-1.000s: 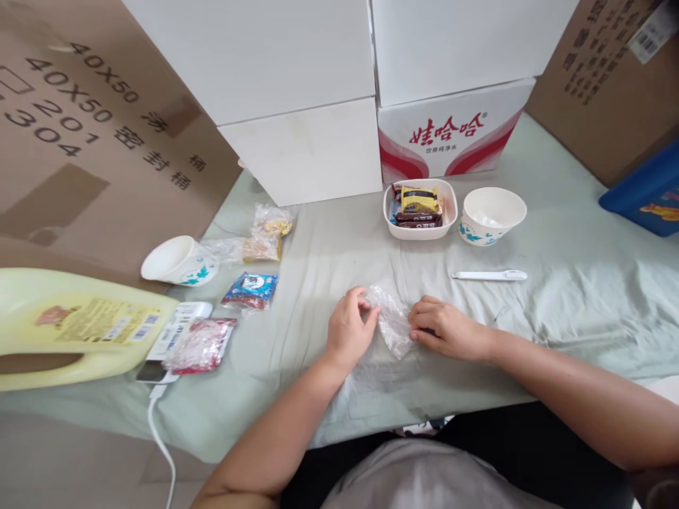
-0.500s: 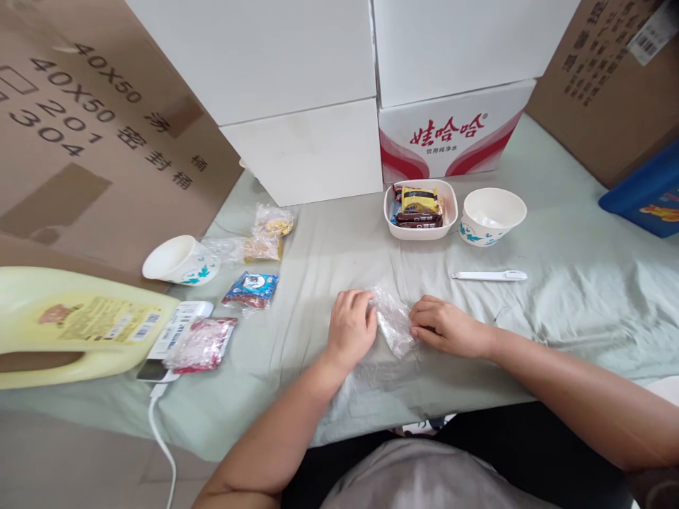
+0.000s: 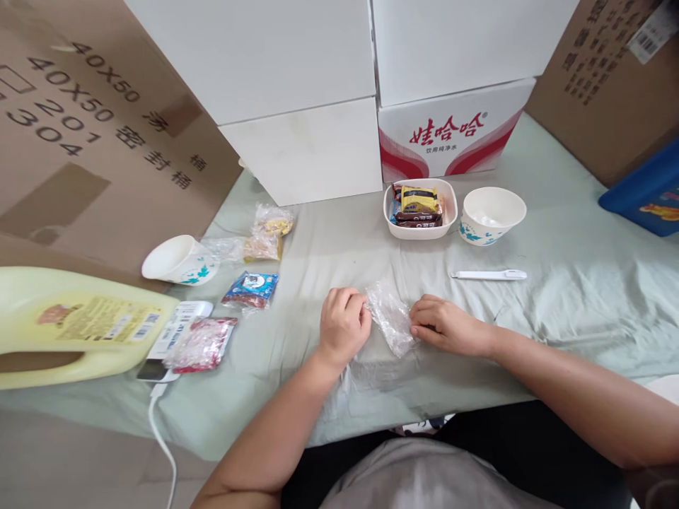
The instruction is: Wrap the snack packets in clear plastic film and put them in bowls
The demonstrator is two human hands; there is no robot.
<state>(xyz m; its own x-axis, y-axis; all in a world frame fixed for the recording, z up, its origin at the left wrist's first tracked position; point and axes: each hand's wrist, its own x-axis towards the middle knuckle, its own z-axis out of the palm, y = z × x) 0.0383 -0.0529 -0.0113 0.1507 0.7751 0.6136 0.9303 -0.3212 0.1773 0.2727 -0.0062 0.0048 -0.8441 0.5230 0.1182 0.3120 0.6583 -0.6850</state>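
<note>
Head view: near the front edge of the tabletop (image 3: 556, 283), around its middle, a crumpled clear plastic bag (image 3: 391, 319) lies between both hands. The left hand (image 3: 344, 325) is curled nearly closed, fingertips pinching the bag's left end. The right hand (image 3: 444, 329) is loosely curled, fingertips pressing the bag's right side. Toward the back edge stand a white dish of snack bars (image 3: 419, 208) and a paper bowl (image 3: 491, 214); a white pen-like stick (image 3: 489, 274) lies before them.

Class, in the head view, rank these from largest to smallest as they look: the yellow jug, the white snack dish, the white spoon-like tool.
1. yellow jug, though nearness to the camera inflates it
2. white snack dish
3. white spoon-like tool
</note>
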